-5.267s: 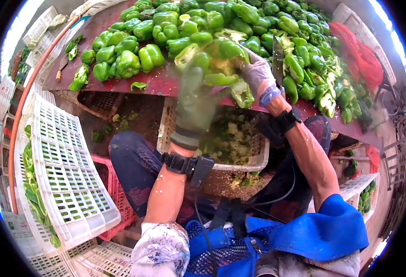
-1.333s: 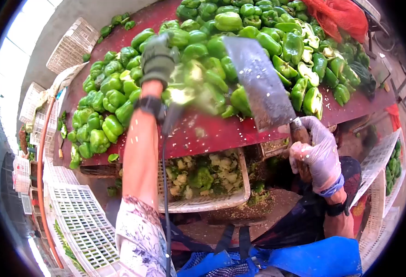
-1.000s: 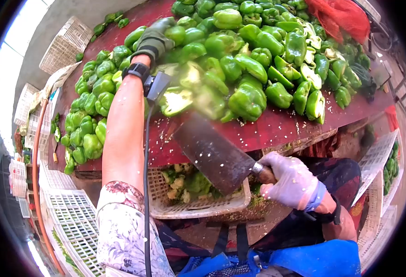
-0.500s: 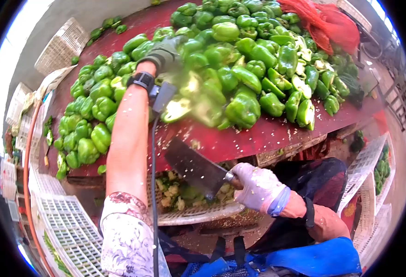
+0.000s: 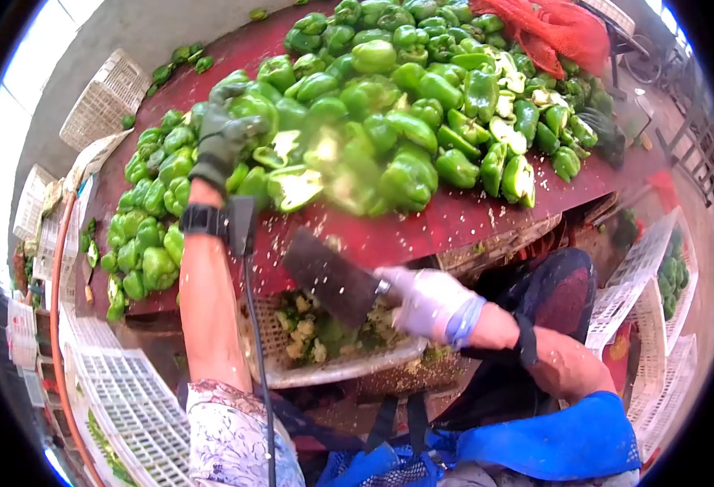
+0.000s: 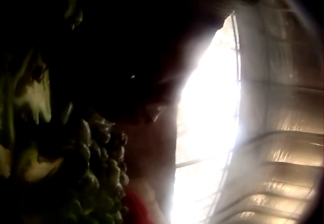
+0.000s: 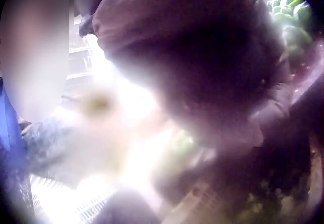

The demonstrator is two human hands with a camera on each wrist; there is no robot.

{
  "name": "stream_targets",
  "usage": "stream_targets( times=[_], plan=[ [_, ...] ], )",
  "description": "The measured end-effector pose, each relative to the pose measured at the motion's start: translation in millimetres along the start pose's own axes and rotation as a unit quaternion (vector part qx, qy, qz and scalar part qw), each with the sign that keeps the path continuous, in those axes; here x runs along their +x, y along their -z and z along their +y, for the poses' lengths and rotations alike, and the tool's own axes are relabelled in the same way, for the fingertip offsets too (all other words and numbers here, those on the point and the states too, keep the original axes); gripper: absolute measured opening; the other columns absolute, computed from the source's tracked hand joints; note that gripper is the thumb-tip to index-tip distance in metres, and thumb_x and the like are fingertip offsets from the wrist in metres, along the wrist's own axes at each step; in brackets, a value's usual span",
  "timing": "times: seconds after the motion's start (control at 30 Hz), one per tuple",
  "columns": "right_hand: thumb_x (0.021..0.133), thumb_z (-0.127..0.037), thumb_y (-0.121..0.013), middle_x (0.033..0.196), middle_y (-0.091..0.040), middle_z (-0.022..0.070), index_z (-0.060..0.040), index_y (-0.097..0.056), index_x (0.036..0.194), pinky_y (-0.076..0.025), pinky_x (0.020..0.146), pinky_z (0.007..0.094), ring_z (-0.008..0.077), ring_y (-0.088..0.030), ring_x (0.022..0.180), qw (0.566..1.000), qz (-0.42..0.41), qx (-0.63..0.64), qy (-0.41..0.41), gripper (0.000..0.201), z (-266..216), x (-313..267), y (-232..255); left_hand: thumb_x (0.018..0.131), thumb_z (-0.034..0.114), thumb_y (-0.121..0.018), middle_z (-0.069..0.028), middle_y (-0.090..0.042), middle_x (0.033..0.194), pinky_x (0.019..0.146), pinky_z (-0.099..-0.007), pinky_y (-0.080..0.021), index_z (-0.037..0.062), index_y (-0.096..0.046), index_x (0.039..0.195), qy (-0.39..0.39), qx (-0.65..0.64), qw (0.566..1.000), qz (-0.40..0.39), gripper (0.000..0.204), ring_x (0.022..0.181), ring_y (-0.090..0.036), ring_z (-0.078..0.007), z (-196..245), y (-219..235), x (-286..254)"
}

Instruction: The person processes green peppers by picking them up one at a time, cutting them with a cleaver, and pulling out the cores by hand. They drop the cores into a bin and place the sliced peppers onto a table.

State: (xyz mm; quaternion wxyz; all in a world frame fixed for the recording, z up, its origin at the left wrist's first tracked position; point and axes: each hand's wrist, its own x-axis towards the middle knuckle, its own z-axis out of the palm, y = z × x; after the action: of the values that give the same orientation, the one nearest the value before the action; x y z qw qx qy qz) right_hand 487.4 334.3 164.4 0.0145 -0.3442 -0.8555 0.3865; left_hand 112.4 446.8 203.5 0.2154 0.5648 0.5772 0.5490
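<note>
My left hand, in a dark green glove, is at the left part of the pepper heap, thumb and fingers around a green pepper. The left wrist view is too dark to show its fingers well. My right hand, in a pale glove, grips the handle of a cleaver. The wide blade points left across the front edge of the red table, partly over a basket. Cut pepper halves lie beyond the blade. In the right wrist view, the gloved hand appears large and dark.
A white basket of pepper cores stands below the table's front edge. White crates are at the lower left, with another at the right. Red netting lies at the back right. A black cable hangs from the left wrist.
Over the last half second my left hand has moved left and towards the body. The right hand and cleaver have shifted slightly. Earlier, the cleaver stood raised, then swung down to the left.
</note>
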Motion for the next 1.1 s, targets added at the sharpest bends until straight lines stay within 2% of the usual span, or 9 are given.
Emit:
stream_targets(
  times=[0.1,0.17,0.3,0.43,0.47,0.57,0.77,0.9,1.1],
  plan=[
    [0.074,-0.009,-0.068,0.098,-0.07,0.0173,-0.0084,-0.052,0.132,-0.055,0.076,0.0345,0.0257,-0.069,0.085,0.994,0.012,0.068,-0.086,0.06,4.7,-2.3,12.2,0.066,0.008,-0.079,-0.0119,-0.051,0.125,0.084,-0.0348,-0.054,0.0052,-0.047,0.125,0.021,-0.081,0.995,0.045,0.068,0.105,-0.058,-0.0245,16.7,25.8,-86.6],
    [0.075,-0.003,-0.068,0.099,-0.07,0.0126,-0.0079,-0.053,0.132,-0.053,0.078,0.0308,0.0179,-0.068,0.089,0.96,0.201,0.195,0.005,0.059,20.8,-1.3,-3.8,0.066,0.008,-0.082,-0.0094,-0.051,0.124,0.092,-0.0352,-0.049,0.0073,-0.047,0.127,0.003,0.012,0.997,0.075,0.07,0.108,-0.056,-0.0244,2.6,24.8,-150.0],
    [0.075,-0.003,-0.073,0.118,-0.066,0.0107,-0.0059,-0.051,0.135,-0.048,0.092,0.0289,0.0156,-0.062,0.108,0.922,0.345,0.08,0.154,0.064,-6.1,-14.9,21.5,0.064,0.015,-0.088,-0.0091,-0.05,0.128,0.106,-0.0347,-0.039,0.0064,-0.045,0.131,-0.023,0.054,0.998,0.037,0.081,0.119,-0.048,-0.0228,-45.0,-13.7,-213.1],
    [0.078,0.005,-0.065,0.131,-0.059,0.0098,-0.0069,-0.049,0.138,-0.046,0.095,0.0236,0.0135,-0.057,0.118,0.961,0.227,0.118,0.109,0.063,-44.4,-24.0,16.1,0.064,0.013,-0.087,-0.0115,-0.048,0.134,0.107,-0.0334,-0.038,-0.0002,-0.038,0.139,-0.004,0.236,0.969,0.066,0.09,0.122,-0.047,-0.0216,-13.1,-35.0,-228.3],
    [0.076,0.009,-0.06,0.131,-0.061,0.0089,-0.0097,-0.049,0.139,-0.048,0.093,0.0226,0.0124,-0.062,0.112,0.939,0.278,0.083,0.183,0.067,-40.5,-16.2,0.5,0.067,0.012,-0.085,-0.0117,-0.049,0.133,0.105,-0.0328,-0.039,-0.0006,-0.037,0.139,0.029,0.193,0.978,0.073,0.087,0.121,-0.048,-0.021,-11.8,-37.4,-235.9],
    [0.081,-0.001,-0.061,0.109,-0.066,0.0149,-0.021,-0.047,0.142,-0.055,0.076,0.0373,0.0302,-0.068,0.089,0.942,0.281,-0.143,0.118,0.065,-50.7,-19.4,-12.3,0.072,0.01,-0.081,-0.0117,-0.049,0.131,0.101,-0.032,-0.043,-0.0006,-0.037,0.139,0.063,0.111,0.989,0.079,0.081,0.119,-0.049,-0.0196,-12.2,-33.0,-249.7],
    [0.082,-0.009,-0.065,0.09,-0.065,0.0145,-0.025,-0.047,0.142,-0.052,0.065,0.0425,0.0348,-0.065,0.076,0.914,0.336,-0.187,0.133,0.064,-73.7,-8.1,-13.4,0.077,0.003,-0.076,-0.0094,-0.051,0.128,0.093,-0.0298,-0.048,0.0,-0.04,0.137,0.035,-0.034,0.993,0.109,0.07,0.112,-0.053,-0.0175,-36.3,-36.4,-256.6],
    [0.084,-0.007,-0.06,0.087,-0.064,0.0173,-0.0241,-0.038,0.146,-0.053,0.063,0.0447,0.0362,-0.064,0.071,0.908,0.311,-0.269,0.083,0.068,-91.2,2.0,-24.6,0.077,0.001,-0.074,-0.0086,-0.056,0.123,0.091,-0.0296,-0.05,-0.0008,-0.044,0.135,0.049,-0.069,0.985,0.151,0.065,0.107,-0.057,-0.018,-39.8,-44.5,-255.5],
    [0.088,-0.002,-0.048,0.081,-0.065,0.0171,-0.0027,-0.03,0.146,-0.056,0.054,0.0408,0.0294,-0.069,0.069,0.92,0.134,-0.368,-0.003,0.061,-110.0,23.9,-60.4,0.077,0.001,-0.07,-0.0104,-0.064,0.113,0.09,-0.0307,-0.051,-0.0023,-0.057,0.126,0.064,0.015,0.98,0.187,0.051,0.101,-0.062,-0.018,-0.8,-50.6,-263.0]
  ],
)
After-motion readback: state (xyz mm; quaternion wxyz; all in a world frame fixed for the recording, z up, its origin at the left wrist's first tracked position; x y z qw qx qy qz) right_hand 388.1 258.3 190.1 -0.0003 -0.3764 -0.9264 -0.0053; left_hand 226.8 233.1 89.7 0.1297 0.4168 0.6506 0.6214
